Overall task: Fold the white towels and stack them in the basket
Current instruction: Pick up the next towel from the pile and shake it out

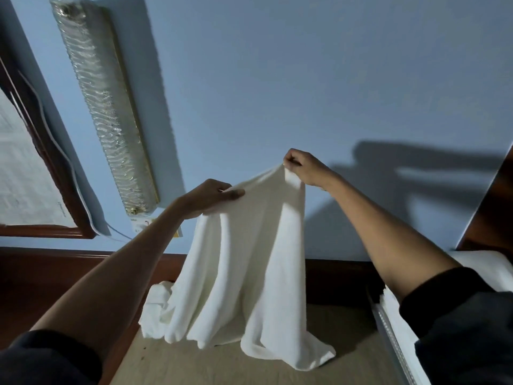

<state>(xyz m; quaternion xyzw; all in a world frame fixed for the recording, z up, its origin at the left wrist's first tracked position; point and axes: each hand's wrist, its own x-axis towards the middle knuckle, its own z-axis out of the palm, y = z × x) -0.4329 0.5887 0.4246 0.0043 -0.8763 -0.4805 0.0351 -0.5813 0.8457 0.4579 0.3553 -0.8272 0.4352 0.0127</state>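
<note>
Head view: left grip (pixel 212 197) and right grip (pixel 304 166) each pinch the top edge of the white towel (pixel 244 273), raised so it hangs spread, probably for folding. Its lower hem trails on the worktop (pixel 347 323).

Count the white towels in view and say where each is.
2 for sure: the hanging towel, gripped by the left hand and right hand over the table; a crumpled towel behind it, leftward. White fabric at the right edge may be more.
</note>
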